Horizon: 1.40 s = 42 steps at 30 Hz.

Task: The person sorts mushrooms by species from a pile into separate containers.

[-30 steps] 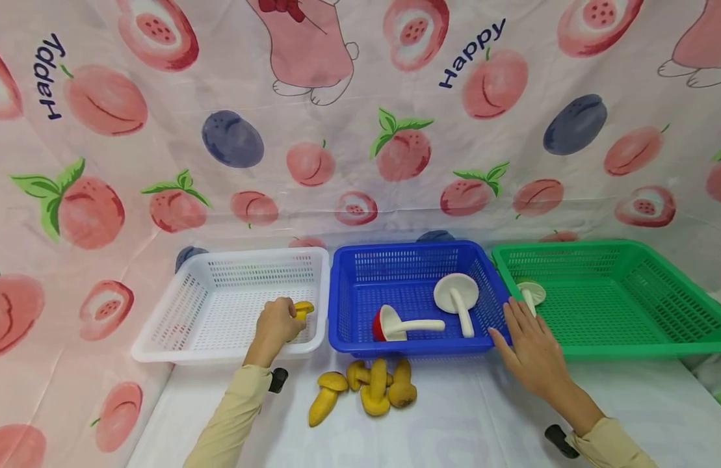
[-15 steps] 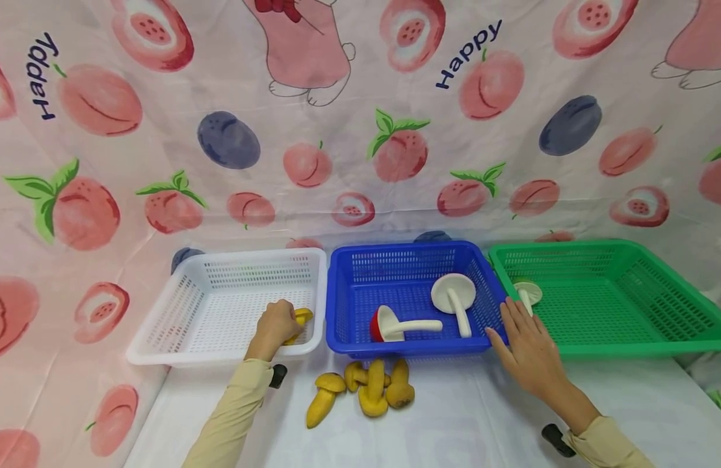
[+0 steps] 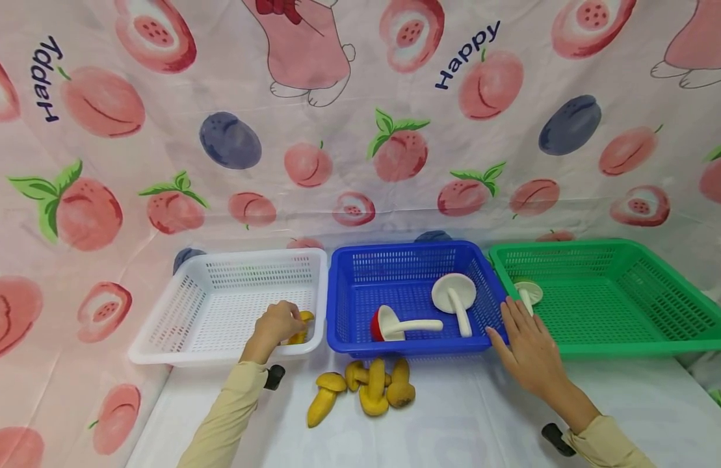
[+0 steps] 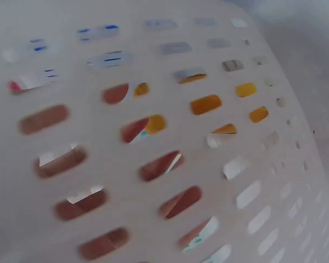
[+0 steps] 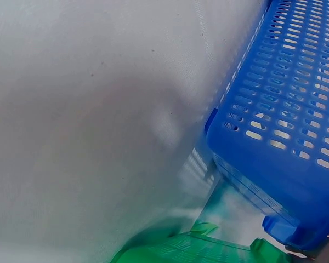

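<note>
Left fingers (image 3: 291,310) pinch a yellow mushroom (image 3: 307,316) inside the white basket (image 3: 187,358)

The left basket (image 3: 220,318) has one mushroom (image 3: 307,316) in its front right corner. The middle basket (image 3: 419,348) holds two mushrooms (image 3: 454,294); the right basket (image 3: 600,305), another mushroom (image 3: 530,292) by its left edge. On the table (image 3: 471,422), before the middle basket's left corner, lie four mushrooms (image 3: 374,391).

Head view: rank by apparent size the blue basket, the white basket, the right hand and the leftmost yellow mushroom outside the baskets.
Largest: Blue basket and White basket, too alike to separate
Next: Right hand
Smallest: Leftmost yellow mushroom
</note>
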Available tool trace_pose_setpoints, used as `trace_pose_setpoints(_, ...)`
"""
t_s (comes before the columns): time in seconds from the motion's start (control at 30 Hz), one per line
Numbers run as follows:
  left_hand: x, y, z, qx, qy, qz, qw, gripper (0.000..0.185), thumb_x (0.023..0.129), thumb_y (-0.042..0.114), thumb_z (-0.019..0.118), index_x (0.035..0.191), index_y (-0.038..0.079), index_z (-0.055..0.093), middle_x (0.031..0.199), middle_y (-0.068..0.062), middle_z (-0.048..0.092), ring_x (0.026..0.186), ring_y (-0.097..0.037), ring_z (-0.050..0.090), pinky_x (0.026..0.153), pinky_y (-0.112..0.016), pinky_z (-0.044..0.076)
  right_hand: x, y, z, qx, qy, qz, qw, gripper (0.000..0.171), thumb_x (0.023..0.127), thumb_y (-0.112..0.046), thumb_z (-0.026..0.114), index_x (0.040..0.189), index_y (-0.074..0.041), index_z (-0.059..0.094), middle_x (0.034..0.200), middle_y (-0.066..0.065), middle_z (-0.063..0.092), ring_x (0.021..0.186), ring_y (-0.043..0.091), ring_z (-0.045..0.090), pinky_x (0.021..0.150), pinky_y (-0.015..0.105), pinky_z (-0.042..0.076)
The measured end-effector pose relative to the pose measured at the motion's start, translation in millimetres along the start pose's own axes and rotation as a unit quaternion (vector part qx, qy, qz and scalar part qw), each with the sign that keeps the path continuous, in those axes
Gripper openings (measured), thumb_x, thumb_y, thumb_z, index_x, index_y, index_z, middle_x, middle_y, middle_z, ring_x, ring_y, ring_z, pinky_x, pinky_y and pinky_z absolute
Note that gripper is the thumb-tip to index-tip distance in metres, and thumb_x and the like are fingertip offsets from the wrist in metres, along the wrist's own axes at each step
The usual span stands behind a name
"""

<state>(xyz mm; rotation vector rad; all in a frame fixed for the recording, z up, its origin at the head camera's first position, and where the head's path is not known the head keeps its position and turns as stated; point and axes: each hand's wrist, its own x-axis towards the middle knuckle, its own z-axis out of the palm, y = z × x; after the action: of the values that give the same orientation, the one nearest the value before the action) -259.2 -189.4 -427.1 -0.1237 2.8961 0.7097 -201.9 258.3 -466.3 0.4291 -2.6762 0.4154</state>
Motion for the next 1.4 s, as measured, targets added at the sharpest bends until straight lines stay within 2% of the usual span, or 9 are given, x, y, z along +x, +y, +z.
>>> trace_pose_setpoints(0.13, -7.9, 4.7, -3.6, 0.005, 0.005, 0.020, 0.9998, 0.017, 0.081, 0.025, 0.070, 0.080, 0.010, 0.063, 0.074, -0.006, 0.057, 0.064, -0.023, 0.053, 0.052, -0.031, 0.040, 0, 1, 1, 0.000, 0.003, 0.001, 1.000, 0.063, 0.096, -0.032, 0.051, 0.139, 0.010, 0.035, 0.145, 0.028, 0.032, 0.135, 0.043, 0.026, 0.110, 0.058, 0.014)
trace_pose_setpoints(0.4, -29.6, 15.0, -8.5, -0.006, 0.054, 0.084, 0.9950, 0.011, 0.080, 0.023, 0.070, 0.084, 0.012, 0.067, 0.080, -0.004, 0.063, 0.072, -0.022, 0.058, 0.058, -0.038, 0.046, 0, 0, 0, -0.001, 0.002, 0.003, 1.000, 0.063, 0.096, -0.033, 0.050, 0.140, 0.010, 0.036, 0.145, 0.028, 0.032, 0.135, 0.043, 0.027, 0.109, 0.058, 0.016)
trace_pose_setpoints(0.7, -57.3, 20.5, -11.0, -0.037, 0.089, 0.108, 0.9895, 0.009, 0.081, 0.019, 0.070, 0.087, 0.013, 0.068, 0.089, -0.007, 0.066, 0.080, -0.022, 0.060, 0.061, -0.038, 0.049, 1, 0, 1, -0.004, -0.001, 0.002, 1.000, 0.064, 0.097, -0.036, 0.048, 0.140, 0.010, 0.035, 0.146, 0.028, 0.031, 0.135, 0.043, 0.026, 0.110, 0.058, 0.015)
trace_pose_setpoints(0.87, -71.1, 18.0, -12.5, -0.053, 0.119, 0.135, 0.9822, 0.010, 0.081, 0.015, 0.071, 0.089, 0.010, 0.068, 0.089, -0.005, 0.066, 0.086, -0.024, 0.060, 0.065, -0.038, 0.050, 1, -1, 2, -0.004, 0.002, 0.001, 1.000, 0.065, 0.098, -0.039, 0.045, 0.139, 0.010, 0.036, 0.146, 0.027, 0.032, 0.135, 0.042, 0.027, 0.108, 0.060, 0.019)
trace_pose_setpoints(1.13, -94.2, 13.1, -15.8, -0.084, 0.149, 0.131, 0.9765, 0.012, 0.079, 0.013, 0.071, 0.091, 0.013, 0.069, 0.090, -0.001, 0.065, 0.088, -0.022, 0.059, 0.066, -0.038, 0.048, 1, 0, 3, -0.001, 0.010, -0.001, 1.000, 0.063, 0.096, -0.034, 0.050, 0.139, 0.010, 0.037, 0.145, 0.028, 0.033, 0.135, 0.043, 0.027, 0.109, 0.059, 0.017)
trace_pose_setpoints(1.4, -106.9, 8.1, -11.6, -0.104, 0.156, 0.132, 0.9733, 0.017, 0.077, 0.011, 0.073, 0.093, 0.013, 0.069, 0.091, -0.002, 0.067, 0.085, -0.019, 0.059, 0.067, -0.033, 0.046, 1, 1, 3, 0.001, 0.013, -0.001, 1.000, 0.062, 0.096, -0.033, 0.051, 0.139, 0.010, 0.037, 0.145, 0.028, 0.033, 0.135, 0.043, 0.027, 0.108, 0.060, 0.017)
